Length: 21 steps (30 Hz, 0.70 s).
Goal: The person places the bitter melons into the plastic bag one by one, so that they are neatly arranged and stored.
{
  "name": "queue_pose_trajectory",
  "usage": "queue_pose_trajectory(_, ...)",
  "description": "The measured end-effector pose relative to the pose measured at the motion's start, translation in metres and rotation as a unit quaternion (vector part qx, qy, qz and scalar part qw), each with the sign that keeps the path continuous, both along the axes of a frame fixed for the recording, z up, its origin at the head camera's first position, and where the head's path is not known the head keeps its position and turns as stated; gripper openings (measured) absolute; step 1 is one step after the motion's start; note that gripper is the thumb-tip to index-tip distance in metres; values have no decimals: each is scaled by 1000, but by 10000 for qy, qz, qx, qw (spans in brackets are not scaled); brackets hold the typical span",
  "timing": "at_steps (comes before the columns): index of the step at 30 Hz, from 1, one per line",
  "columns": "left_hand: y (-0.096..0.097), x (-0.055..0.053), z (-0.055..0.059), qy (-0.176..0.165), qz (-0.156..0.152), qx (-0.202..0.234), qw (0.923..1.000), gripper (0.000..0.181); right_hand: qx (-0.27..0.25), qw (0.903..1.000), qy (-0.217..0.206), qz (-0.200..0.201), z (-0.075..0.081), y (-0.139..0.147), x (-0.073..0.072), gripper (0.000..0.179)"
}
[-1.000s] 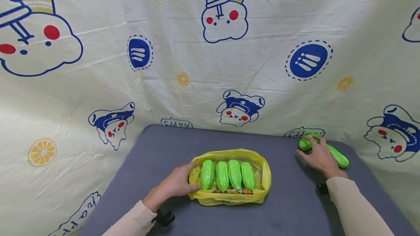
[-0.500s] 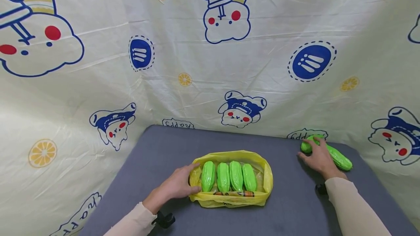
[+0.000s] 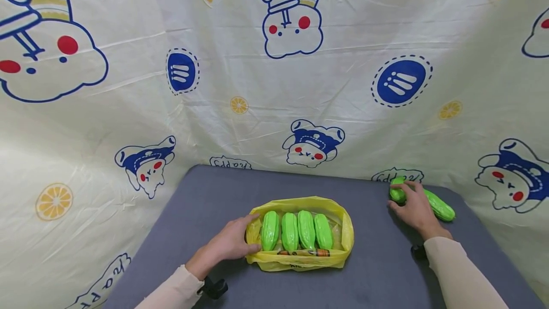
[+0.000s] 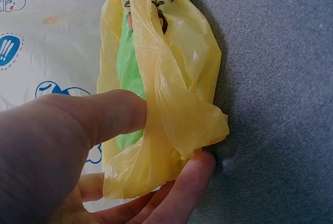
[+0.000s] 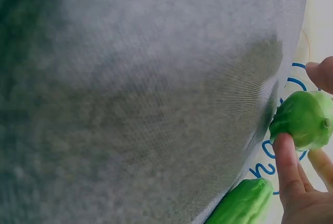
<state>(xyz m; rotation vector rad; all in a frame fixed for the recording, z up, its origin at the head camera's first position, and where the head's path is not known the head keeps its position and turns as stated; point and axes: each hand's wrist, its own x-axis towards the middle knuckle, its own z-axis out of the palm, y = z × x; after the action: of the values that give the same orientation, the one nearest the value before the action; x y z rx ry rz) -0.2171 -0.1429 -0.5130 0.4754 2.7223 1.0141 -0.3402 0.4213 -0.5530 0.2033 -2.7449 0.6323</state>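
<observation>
A yellow plastic bag (image 3: 306, 262) stands with its mouth spread wide, several green ridged gourds (image 3: 289, 231) lined up inside. My left hand (image 3: 233, 238) grips the bag's left end; in the left wrist view the thumb (image 4: 117, 112) is over the rim and the fingers are outside. Near the table's far right corner, my right hand (image 3: 415, 206) holds one green gourd (image 3: 398, 191) between thumb and fingers. That gourd (image 5: 302, 120) shows its blunt end in the right wrist view. Another green gourd (image 3: 440, 205) lies just right of the hand, partly hidden by it.
The dark grey table (image 3: 373, 271) has its far edge against a white printed curtain (image 3: 257, 75). Between the bag and the right hand runs a stretch of bare tabletop. Black straps circle both wrists.
The gourd at my right fingers has turned from lying crosswise to pointing more toward me. The left hand and bag have stayed about in place.
</observation>
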Motion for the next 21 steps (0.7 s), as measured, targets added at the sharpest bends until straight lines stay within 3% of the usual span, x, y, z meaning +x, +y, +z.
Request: queue_pose_trajectory(21, 3, 3, 1, 50, 87, -56, 9999, 88, -297, 9924, 1174, 196, 5, -10, 12, 57)
